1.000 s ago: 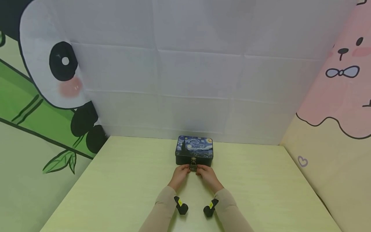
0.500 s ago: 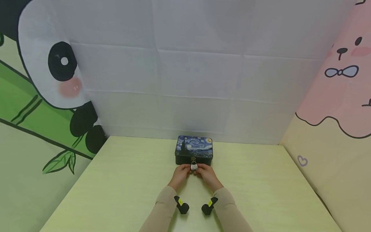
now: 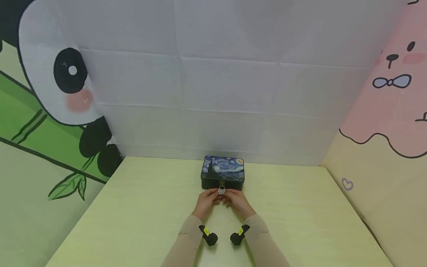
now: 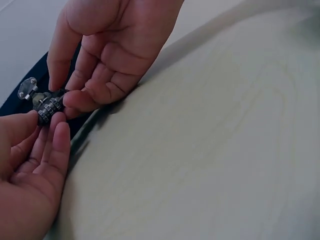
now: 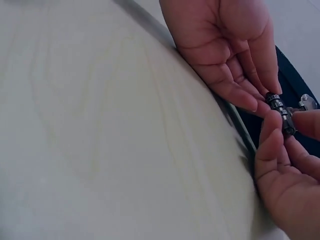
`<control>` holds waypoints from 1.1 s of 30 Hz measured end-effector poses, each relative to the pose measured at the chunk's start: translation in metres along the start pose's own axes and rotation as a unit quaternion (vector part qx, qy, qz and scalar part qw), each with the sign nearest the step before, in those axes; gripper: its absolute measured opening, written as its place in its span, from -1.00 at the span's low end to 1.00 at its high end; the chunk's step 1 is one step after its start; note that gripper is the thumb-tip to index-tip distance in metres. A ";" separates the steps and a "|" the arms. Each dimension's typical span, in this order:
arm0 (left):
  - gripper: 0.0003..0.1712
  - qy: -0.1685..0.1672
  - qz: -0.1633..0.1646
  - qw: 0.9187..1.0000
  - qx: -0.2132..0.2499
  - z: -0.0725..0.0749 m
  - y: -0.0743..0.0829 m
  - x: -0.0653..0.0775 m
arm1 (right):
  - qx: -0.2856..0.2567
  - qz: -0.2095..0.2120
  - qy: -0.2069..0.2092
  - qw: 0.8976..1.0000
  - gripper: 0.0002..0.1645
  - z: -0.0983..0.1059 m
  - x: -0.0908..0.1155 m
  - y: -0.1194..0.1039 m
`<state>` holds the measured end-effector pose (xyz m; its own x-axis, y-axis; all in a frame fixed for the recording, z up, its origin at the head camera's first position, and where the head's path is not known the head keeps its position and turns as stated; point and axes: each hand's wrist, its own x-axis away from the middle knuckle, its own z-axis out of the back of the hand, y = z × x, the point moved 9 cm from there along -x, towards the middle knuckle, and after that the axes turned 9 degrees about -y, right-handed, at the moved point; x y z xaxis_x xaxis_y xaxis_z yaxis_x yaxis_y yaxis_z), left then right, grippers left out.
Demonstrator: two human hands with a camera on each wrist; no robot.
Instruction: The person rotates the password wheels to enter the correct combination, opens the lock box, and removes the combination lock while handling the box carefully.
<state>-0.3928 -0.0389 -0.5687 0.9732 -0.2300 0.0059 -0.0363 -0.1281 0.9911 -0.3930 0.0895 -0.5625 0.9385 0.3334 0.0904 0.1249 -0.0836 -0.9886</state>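
Observation:
A tin box [image 3: 222,168] with a swirling blue night-sky picture on its lid stands closed near the back wall. From the clasp [image 4: 27,88] at its front hangs a small combination padlock [image 3: 221,191] with number dials. My left hand [image 3: 204,204] pinches one end of the padlock, its thumb and fingers at the dials. On the other side, my right hand [image 3: 239,203] pinches the opposite end. The dial rows [image 5: 278,106] face out between the fingertips of both hands, which partly cover the lock body.
Both hands work over a pale wood-grain table [image 3: 150,207]. A white sheet [image 3: 227,89] hangs right behind the box. Cartoon-printed walls flank the table, with a panda [image 3: 50,85] left and a pink figure [image 3: 393,107] right. Black wrist cameras [image 3: 211,238] sit inside both sleeves.
The padlock has gone from looking dark to showing a bright face with its dials, still held. The hands have drawn slightly closer together. The box has not moved.

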 end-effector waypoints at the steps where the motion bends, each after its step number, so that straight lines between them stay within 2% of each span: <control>1: -0.62 -0.002 0.000 1.000 0.004 0.001 -0.001 0.000 | -0.010 -0.007 -0.003 1.000 -0.59 0.000 -0.001 0.002; 9: -0.60 -0.021 0.010 0.998 0.052 0.003 -0.006 -0.004 | -0.017 -0.033 -0.025 0.999 -0.71 0.000 -0.005 0.005; 16: -0.59 -0.022 0.025 0.997 0.064 0.005 -0.010 -0.003 | -0.023 -0.058 -0.042 0.997 -0.79 0.001 -0.007 0.010; 33: -0.61 -0.019 0.029 0.996 0.078 0.003 -0.005 0.002 | -0.020 -0.049 -0.051 0.997 -0.83 -0.003 -0.007 0.007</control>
<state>-0.3918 -0.0415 -0.5740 0.9590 -0.2780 0.0554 -0.1310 -0.2611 0.9564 -0.3977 0.0832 -0.5697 0.8837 0.4354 0.1718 0.2294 -0.0829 -0.9698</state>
